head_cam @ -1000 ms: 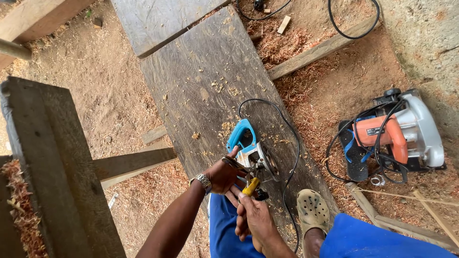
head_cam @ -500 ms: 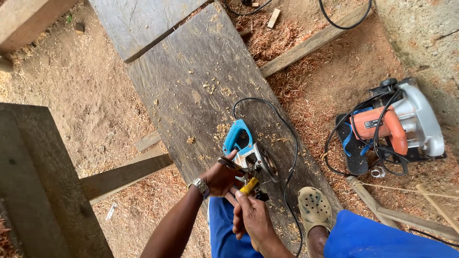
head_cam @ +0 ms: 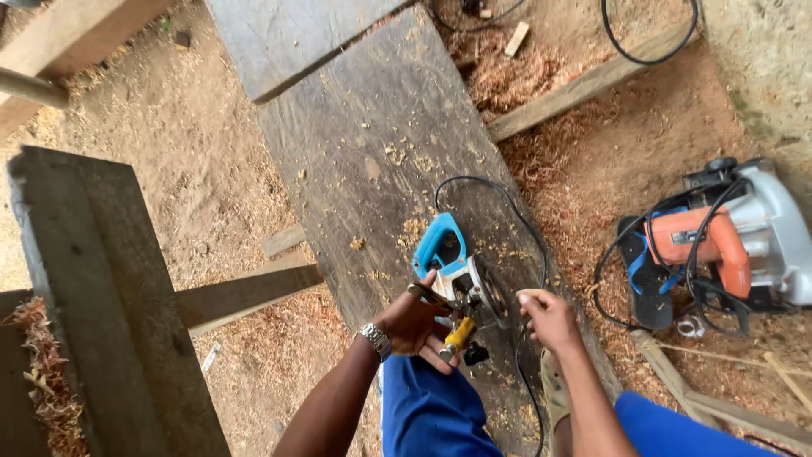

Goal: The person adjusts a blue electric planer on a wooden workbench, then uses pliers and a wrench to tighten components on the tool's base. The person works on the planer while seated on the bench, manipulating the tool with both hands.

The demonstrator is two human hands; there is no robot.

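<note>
A small blue power saw (head_cam: 452,262) rests on a wide weathered plank (head_cam: 381,144) lying on the ground. My left hand (head_cam: 412,326), with a metal watch on its wrist, grips a flat metal wrench and a yellow-handled tool (head_cam: 458,337) against the saw's blade housing. My right hand (head_cam: 548,317) hovers just right of the saw, fingers curled, pinching something too small to make out. The saw's black cord (head_cam: 499,203) loops across the plank.
A larger orange and silver circular saw (head_cam: 727,245) lies on the sawdust at right with its cables. Timber beams (head_cam: 93,288) stand at left, and a wooden strip (head_cam: 584,85) lies at top right. My blue-trousered legs and a sandal (head_cam: 554,393) are below.
My right hand has come off the yellow-handled tool and moved to the right of the saw. The left hand stays on the tools. The camera has shifted slightly.
</note>
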